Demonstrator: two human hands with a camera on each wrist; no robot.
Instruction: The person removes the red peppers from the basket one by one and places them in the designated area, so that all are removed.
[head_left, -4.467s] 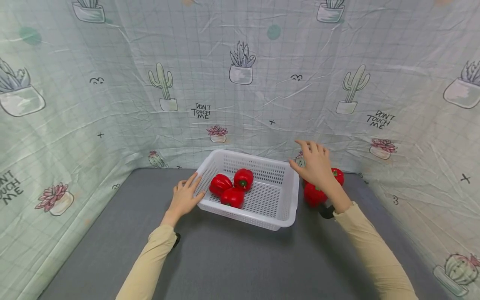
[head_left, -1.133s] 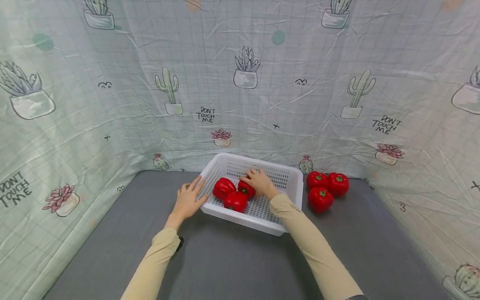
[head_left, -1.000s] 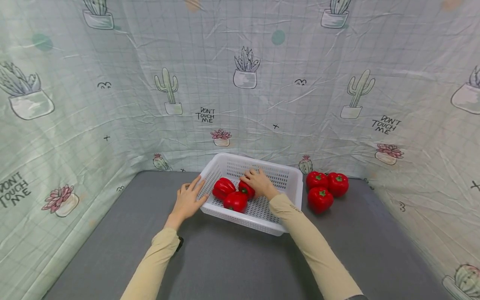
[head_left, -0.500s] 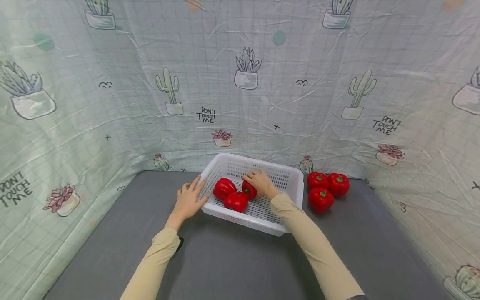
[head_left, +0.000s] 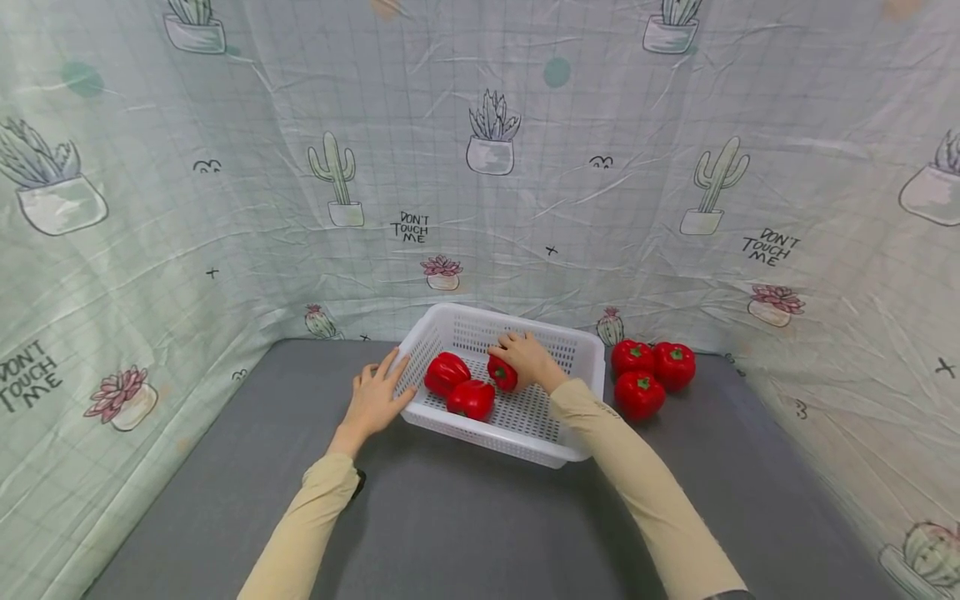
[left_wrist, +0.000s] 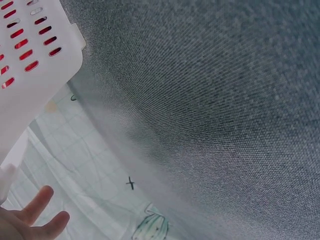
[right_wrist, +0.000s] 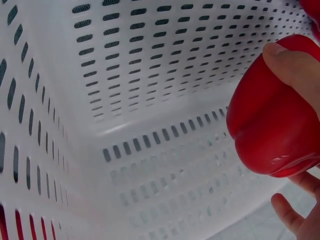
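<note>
Inside the white plastic basket (head_left: 491, 437), my right hand (head_left: 531, 360) grips a red bell pepper (head_left: 502, 374) near the back wall. In the right wrist view the thumb lies over one side of this pepper (right_wrist: 280, 110), with other fingers beneath it. Two more red bell peppers lie in the basket's left half, one at the back (head_left: 447, 373) and one in front (head_left: 471, 401). My left hand (head_left: 372, 400) rests on the basket's left rim with its fingers spread. The left wrist view shows fingertips (left_wrist: 42, 200) beside the basket wall (left_wrist: 35, 75).
Several red things stand outside the basket: three bell peppers (head_left: 640, 395) grouped on the grey tabletop (head_left: 465, 533) to its right. A printed cloth (head_left: 375, 150) with cactus drawings hangs behind the table and along both sides.
My right hand came from above the peppers at right into the basket. It has since shifted the gripped pepper slightly right, apart from the other two. The left hand stays on the rim.
</note>
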